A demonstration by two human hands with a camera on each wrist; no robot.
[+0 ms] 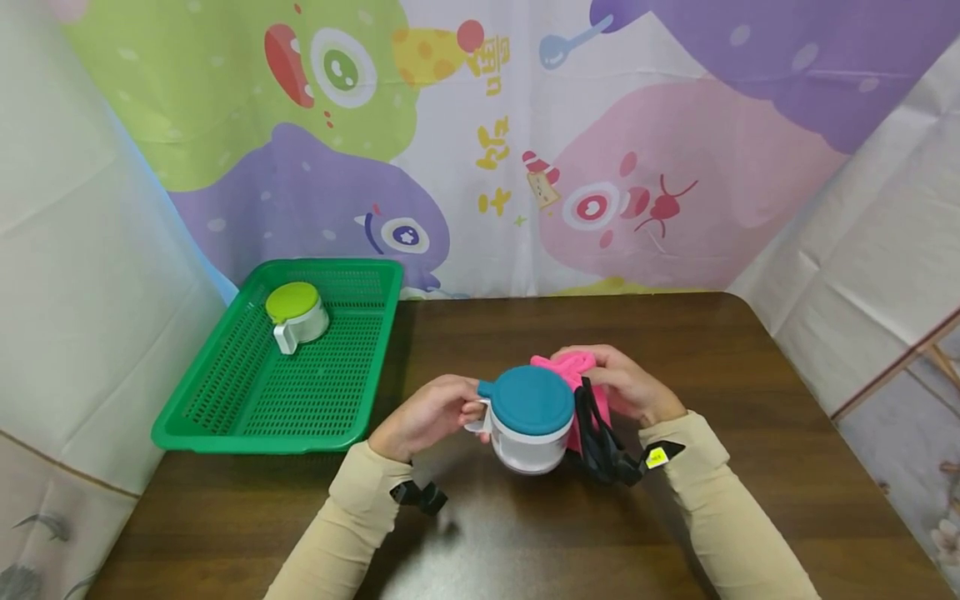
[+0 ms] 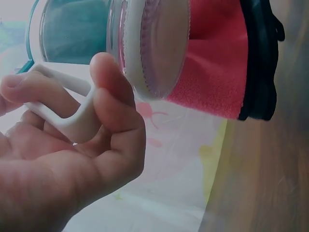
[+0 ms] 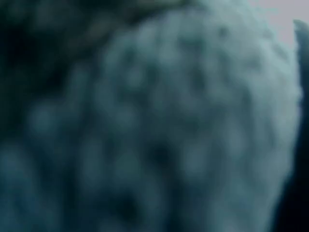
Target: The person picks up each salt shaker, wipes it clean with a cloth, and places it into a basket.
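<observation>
A clear seasoning jar with a blue lid is held up over the table by my left hand. In the left wrist view the fingers of that hand curl round its white handle. My right hand grips a bright pink cloth against the far right side of the jar. A looped black strip hangs over the cloth by the right wrist; whether it is a cable or a strap I cannot tell. Blurred, close fabric-like texture fills the right wrist view, hiding the fingers.
On the left of the brown table stands a green perforated basket. Inside it, toward the back left, sits a similar jar with a lime-green lid. A cartoon-printed curtain hangs behind the table's far edge.
</observation>
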